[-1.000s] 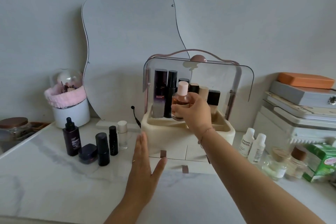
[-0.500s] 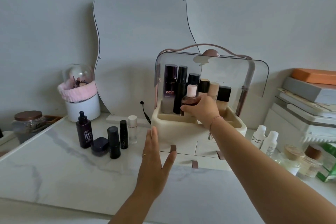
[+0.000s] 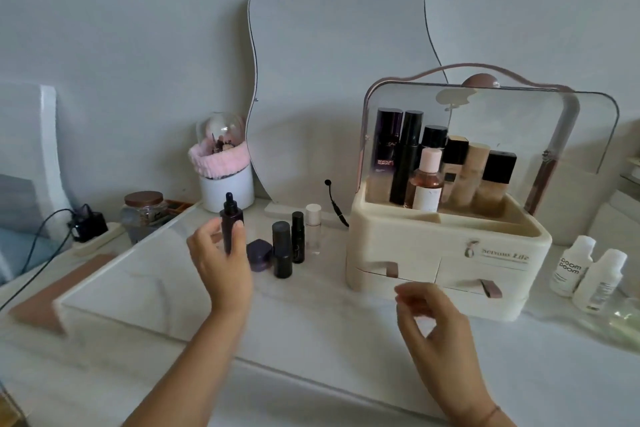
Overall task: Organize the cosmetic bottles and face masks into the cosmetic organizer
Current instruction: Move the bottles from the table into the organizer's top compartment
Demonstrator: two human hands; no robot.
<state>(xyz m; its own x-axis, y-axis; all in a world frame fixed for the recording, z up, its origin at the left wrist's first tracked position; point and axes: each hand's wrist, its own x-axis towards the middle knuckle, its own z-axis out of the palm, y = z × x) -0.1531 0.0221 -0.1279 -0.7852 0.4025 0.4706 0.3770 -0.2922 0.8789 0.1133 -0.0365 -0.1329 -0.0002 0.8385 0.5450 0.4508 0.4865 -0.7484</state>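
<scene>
Your left hand (image 3: 221, 260) has its fingers (image 3: 238, 230) clamped on the black dropper bottle (image 3: 231, 220), left of the cosmetic organizer (image 3: 446, 253). Your right hand (image 3: 438, 333) hovers empty before the organizer, fingers loosely apart.

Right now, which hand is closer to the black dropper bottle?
Left. The left hand is wrapped around the black dropper bottle; the right hand hangs empty, well to its right, before the organizer's drawers.

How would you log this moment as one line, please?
left hand: gripping dropper bottle | right hand: empty | pink-cap bottle: in organizer
</scene>
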